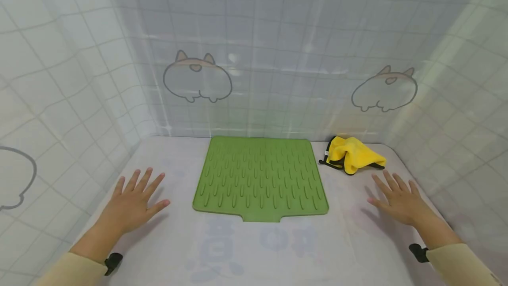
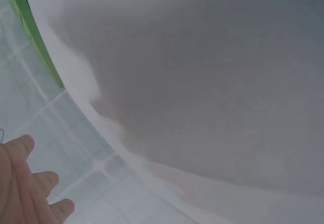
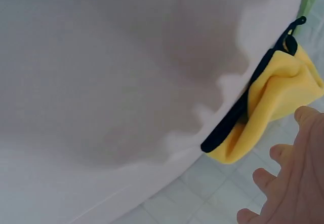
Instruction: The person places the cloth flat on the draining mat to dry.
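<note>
A pale-covered table [image 1: 170, 250] bears a ridged green mat [image 1: 259, 180] at its middle. A person's left hand [image 1: 128, 206], fingers spread wide and holding nothing, hovers to the mat's left, apart from it; the right hand [image 1: 402, 202], likewise splayed and empty, hovers to its right, just short of a crumpled, black-edged yellow cloth [image 1: 357, 156] lying beside the mat.

The left hand [image 1: 132, 205] and right hand [image 1: 401, 203] hover palm-down, splayed and well apart.
</note>
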`<state>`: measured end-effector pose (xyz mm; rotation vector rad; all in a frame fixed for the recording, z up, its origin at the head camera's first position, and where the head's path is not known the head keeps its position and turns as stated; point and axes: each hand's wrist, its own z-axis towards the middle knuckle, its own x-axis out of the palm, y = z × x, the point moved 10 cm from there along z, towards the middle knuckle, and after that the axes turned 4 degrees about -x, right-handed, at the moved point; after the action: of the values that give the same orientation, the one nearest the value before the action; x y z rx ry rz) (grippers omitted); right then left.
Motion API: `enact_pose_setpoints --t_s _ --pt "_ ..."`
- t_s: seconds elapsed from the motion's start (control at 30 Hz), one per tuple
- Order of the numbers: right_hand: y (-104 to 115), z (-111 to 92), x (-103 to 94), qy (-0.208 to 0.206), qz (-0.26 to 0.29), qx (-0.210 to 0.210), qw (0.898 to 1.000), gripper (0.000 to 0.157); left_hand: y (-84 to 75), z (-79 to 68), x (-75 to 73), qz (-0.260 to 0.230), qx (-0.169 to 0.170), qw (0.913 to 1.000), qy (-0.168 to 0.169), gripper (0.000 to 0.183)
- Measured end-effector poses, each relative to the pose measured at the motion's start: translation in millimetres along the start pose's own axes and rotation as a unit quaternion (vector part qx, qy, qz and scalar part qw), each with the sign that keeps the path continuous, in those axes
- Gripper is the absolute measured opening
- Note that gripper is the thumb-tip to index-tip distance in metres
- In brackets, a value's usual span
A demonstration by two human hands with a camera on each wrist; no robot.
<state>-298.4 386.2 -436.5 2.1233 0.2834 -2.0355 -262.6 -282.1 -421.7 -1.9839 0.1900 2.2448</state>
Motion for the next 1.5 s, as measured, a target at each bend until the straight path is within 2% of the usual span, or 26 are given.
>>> enact_pose_setpoints --t_s 0.57,1.07,1.27,1.5 --pt "19 5 -14.7 -0.021 0.017 -0.007 1.000 0.084 -25.8 4.0 1.7 -0.044 -0.011 0.9988 0.018 0.081" --pt "32 21 -28.7 -0.050 0.047 -0.013 0.998 0.080 -38.4 17.9 5.2 -0.080 -0.009 0.9964 0.024 0.083" --pt "35 28 -33.0 -0.053 0.061 -0.013 0.997 0.080 -47.1 20.8 3.4 -0.114 0.000 0.9929 0.034 0.081" --pt "40 30 -35.7 -0.048 0.067 -0.005 0.997 0.083 -55.5 25.0 11.8 -0.134 0.011 0.9896 0.052 0.083"
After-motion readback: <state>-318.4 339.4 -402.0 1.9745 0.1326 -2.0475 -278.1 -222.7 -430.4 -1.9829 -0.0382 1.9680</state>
